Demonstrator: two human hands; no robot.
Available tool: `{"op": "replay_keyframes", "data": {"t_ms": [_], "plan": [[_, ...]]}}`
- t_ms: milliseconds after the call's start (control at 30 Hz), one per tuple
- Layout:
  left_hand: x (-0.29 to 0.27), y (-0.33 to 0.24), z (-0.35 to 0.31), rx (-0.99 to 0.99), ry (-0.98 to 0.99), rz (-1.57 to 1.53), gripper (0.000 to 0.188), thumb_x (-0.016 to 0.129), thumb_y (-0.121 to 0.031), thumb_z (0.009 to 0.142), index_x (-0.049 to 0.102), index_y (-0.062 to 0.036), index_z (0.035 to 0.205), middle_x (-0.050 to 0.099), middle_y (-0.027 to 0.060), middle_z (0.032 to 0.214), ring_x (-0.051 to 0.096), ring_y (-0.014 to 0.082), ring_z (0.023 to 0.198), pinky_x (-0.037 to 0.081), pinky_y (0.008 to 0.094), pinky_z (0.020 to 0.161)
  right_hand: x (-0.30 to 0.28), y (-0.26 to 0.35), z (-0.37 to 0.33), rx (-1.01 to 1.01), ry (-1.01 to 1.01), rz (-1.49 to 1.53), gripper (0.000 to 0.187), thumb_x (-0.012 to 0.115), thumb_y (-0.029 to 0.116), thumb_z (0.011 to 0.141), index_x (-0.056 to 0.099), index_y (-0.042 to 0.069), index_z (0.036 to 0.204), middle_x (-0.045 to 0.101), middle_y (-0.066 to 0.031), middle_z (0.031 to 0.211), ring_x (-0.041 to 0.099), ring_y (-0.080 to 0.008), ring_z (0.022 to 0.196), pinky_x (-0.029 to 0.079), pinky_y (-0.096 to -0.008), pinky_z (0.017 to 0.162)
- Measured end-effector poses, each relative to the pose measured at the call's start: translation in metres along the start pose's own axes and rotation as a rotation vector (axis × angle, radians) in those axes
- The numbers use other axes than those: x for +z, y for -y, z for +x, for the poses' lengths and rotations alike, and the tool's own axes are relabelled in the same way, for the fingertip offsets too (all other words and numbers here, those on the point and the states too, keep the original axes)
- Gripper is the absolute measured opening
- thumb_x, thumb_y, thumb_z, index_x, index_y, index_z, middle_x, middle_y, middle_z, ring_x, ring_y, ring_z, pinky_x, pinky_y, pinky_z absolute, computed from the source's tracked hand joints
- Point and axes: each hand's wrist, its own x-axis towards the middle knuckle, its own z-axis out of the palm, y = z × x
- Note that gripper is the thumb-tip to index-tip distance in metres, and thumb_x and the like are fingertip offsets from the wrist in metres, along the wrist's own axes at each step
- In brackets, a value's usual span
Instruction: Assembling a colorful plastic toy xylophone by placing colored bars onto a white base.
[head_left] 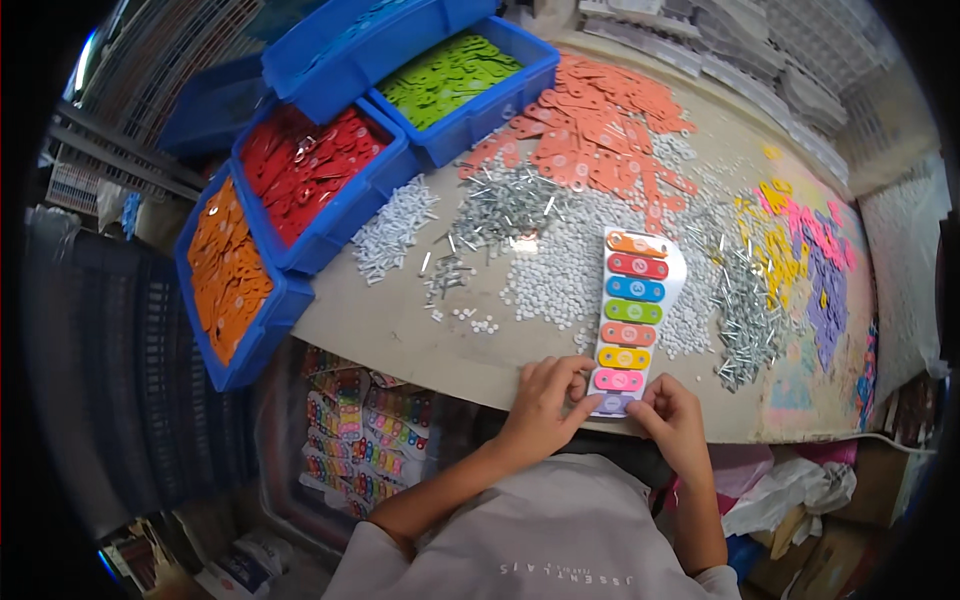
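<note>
A small toy xylophone [632,309], a white base with a column of coloured bars from orange at the far end to lavender at the near end, lies on the table by its front edge. My left hand [548,398] is closed at its near left side, the thumb against the lavender bar [611,404] and the fingers curled by the pink bar. At the near right corner, my right hand [672,412] pinches the end with thumb and forefinger. Small white caps [555,278] are spread on both sides of the xylophone.
Blue bins hold orange [226,265], red [318,165] and green [450,75] bars at the left. Coral bars [600,130] are heaped at the back. Metal pins [505,205] and white pegs [392,230] lie in piles. Yellow [775,245] and purple [827,290] bars lie right. Below is a tub of xylophones [365,435].
</note>
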Motion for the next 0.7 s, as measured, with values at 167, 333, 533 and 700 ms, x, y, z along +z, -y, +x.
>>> {"op": "replay_keyframes", "data": {"t_ms": [167, 333, 533, 700], "plan": [[-0.001, 0.0, -0.002, 0.017, -0.007, 0.009, 0.036, 0.076, -0.01, 0.085, 0.059, -0.008, 0.117, 0.056, -0.0015, 0.08, 0.055, 0.0159, 0.078, 0.038, 0.0339, 0.087, 0.002, -0.006, 0.004, -0.005, 0.011, 0.131, 0.021, 0.072, 0.005, 0.091, 0.052, 0.005, 0.086, 0.053, 0.0045, 0.065, 0.047, -0.003, 0.053, 0.033, -0.0203, 0.046], [-0.041, 0.018, 0.01, 0.078, -0.233, 0.158, 0.018, 0.073, -0.01, 0.086, 0.067, -0.0061, 0.103, 0.062, 0.0053, 0.081, 0.06, 0.0254, 0.081, 0.042, 0.0405, 0.08, -0.01, -0.009, 0.008, 0.002, 0.078, 0.274, 0.016, 0.065, 0.009, 0.097, 0.051, 0.005, 0.088, 0.055, 0.0022, 0.067, 0.049, -0.0044, 0.051, 0.035, -0.0202, 0.045], [-0.152, 0.07, 0.053, -0.006, -0.541, 0.819, 0.008, 0.068, -0.008, 0.088, 0.07, -0.001, 0.092, 0.064, 0.015, 0.086, 0.06, 0.0337, 0.084, 0.045, 0.0444, 0.079, -0.012, -0.012, 0.004, 0.019, 0.028, 0.276, 0.013, 0.062, 0.013, 0.099, 0.053, 0.006, 0.092, 0.056, 0.0008, 0.066, 0.051, -0.0058, 0.052, 0.037, -0.0202, 0.046], [-0.178, 0.104, 0.061, 0.084, -0.473, 0.978, 0.011, 0.069, -0.009, 0.087, 0.072, -0.0031, 0.096, 0.063, 0.0129, 0.089, 0.059, 0.0319, 0.09, 0.044, 0.0442, 0.082, -0.009, -0.017, 0.008, -0.001, 0.076, 0.282, 0.013, 0.063, 0.015, 0.1, 0.057, 0.004, 0.096, 0.058, 0.0017, 0.071, 0.055, -0.0048, 0.06, 0.044, -0.0209, 0.052]]}}
